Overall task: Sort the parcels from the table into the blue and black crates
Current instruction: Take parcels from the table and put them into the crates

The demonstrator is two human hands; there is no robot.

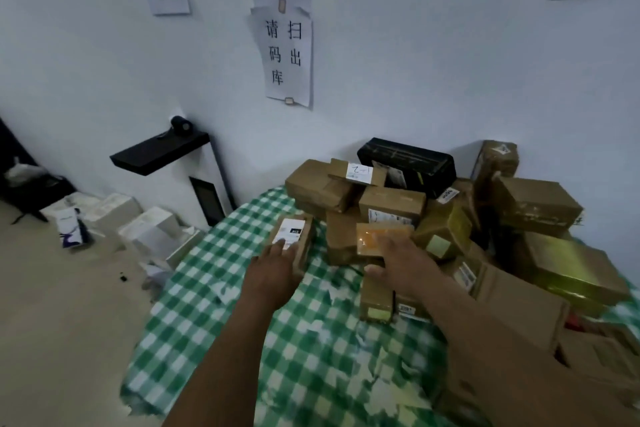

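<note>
Pointing straight ahead, the labelled parcel (292,230) lay under the left hand (273,267); the right hand (401,260) covered the taped parcel (372,236); both grips released.

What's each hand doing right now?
Left hand: on the white-labelled parcel; grip cannot be told.
Right hand: open, fingers flat on the orange-topped parcel.

Both bare arms reach forward, hands side by side and apart.
The left hand (277,267) lies palm-down, fingers stretched ahead; the right hand (398,256) is palm-down too, thumb spread wide.
</note>
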